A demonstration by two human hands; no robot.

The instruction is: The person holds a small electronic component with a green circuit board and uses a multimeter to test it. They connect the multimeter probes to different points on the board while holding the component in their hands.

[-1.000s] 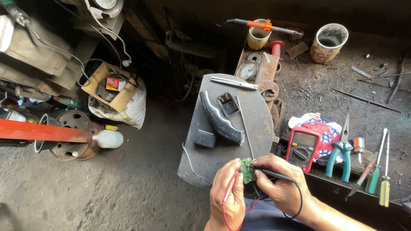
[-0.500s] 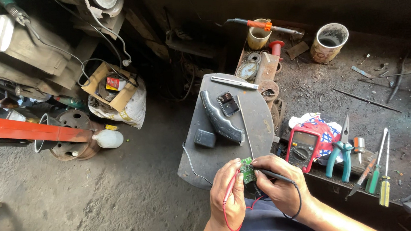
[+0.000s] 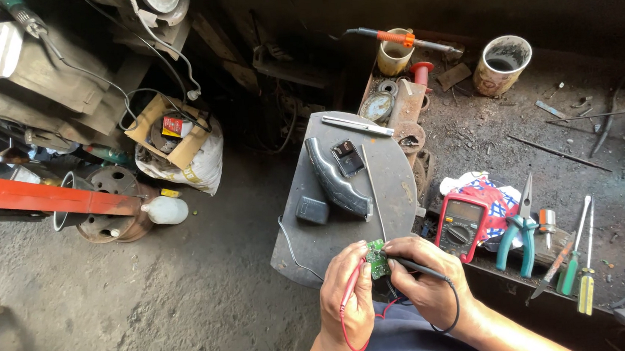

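**Now: both hands on small green board, probes applied**

Currently L hand (image 3: 345,293) and R hand (image 3: 426,282) sit close together, nearly touching, w/ a small green circuit board (image 3: 376,261) pinched between their fingertips. L hand is closed round a red probe (image 3: 354,282); red lead (image 3: 348,342) loops down past the wrist. R hand is closed round a black probe (image 3: 416,267), tip aimed at the board; black lead (image 3: 453,307) curves round the back of the hand. Whether the tips actually touch the board: can't tell, too small.

Board is held just over the near edge of a grey metal plate (image 3: 394,169), directly ahead of both hands. On the plate, beyond the hands: curved grey plastic part (image 3: 335,180), small dark square block (image 3: 311,210) to L-hand side, a black rectangular piece (image 3: 347,157) further out, a thin rod (image 3: 373,193) running away from the fingers, flat metal strip (image 3: 357,125) at the far edge.

Just R of the R hand: red-cased multimeter (image 3: 462,221), resting on a patterned cloth (image 3: 494,192). Further R: teal-handled pliers (image 3: 519,235), then screwdrivers (image 3: 578,266) w/ green and yellow handles, all on gritty ground.

Far ahead: orange-handled soldering iron (image 3: 395,38) across a yellow cup (image 3: 394,58), dirty white cup (image 3: 501,64). Well off to L-hand side: red metal bar (image 3: 39,198), cardboard box (image 3: 164,129) on a white sack.
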